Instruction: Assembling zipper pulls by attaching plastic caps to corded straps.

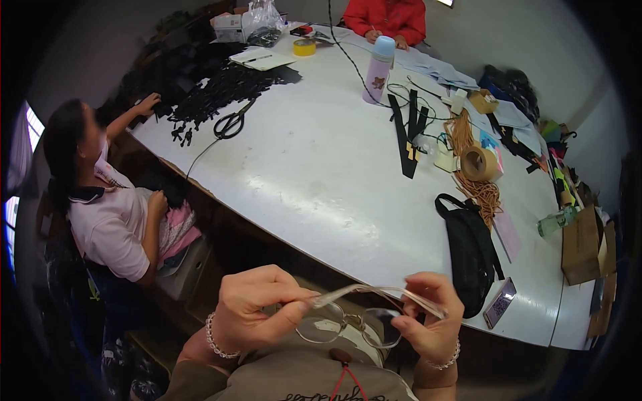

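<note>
A pair of eyeglasses (322, 323) with thin rims and pale, translucent temples is held up between my hands, just off the table's near edge. My left hand (262, 304) pinches the left side of the frame between thumb and fingers. On the other side, my right hand (431, 314) has its fingers curled round the right temple, thumb beside the right lens. Both temples stand unfolded. Each of my wrists wears a clear bead bracelet.
The white table (301, 174) bears black straps (224, 83), scissors (231, 125), a lilac flask (378, 70), brown tape (480, 164), a black bag (468, 250) and a phone (500, 303). A co-worker (110, 214) sits at left; another in red (388, 20) sits across.
</note>
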The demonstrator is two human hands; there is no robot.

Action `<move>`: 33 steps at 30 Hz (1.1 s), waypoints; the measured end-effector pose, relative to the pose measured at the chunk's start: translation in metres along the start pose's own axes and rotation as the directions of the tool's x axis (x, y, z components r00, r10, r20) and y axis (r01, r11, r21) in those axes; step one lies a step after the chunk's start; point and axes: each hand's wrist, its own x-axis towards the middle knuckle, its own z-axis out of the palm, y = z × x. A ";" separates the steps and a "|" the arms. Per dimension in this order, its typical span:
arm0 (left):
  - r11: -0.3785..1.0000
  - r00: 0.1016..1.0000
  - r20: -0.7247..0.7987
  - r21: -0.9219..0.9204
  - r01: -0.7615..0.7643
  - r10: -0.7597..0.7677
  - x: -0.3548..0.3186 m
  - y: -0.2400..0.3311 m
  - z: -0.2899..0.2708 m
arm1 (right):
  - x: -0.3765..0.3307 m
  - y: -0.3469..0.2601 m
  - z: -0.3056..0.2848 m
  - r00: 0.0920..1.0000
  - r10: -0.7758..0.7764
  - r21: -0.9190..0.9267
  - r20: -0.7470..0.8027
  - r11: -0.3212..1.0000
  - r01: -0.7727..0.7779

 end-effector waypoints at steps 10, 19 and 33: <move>0.970 0.986 -0.142 -0.211 -0.117 0.088 -0.015 0.000 -0.007 | -0.023 0.009 0.006 0.910 -0.413 0.153 -0.018 0.899 0.411; 0.755 0.851 -0.369 -0.414 -0.510 0.373 -0.017 -0.003 0.014 | -0.010 0.015 0.033 0.572 -0.790 0.118 -0.221 0.560 0.820; 0.577 0.689 -0.410 -0.376 -0.725 0.597 -0.002 -0.010 0.006 | 0.003 -0.018 0.034 0.406 -0.906 0.066 -0.117 0.401 0.914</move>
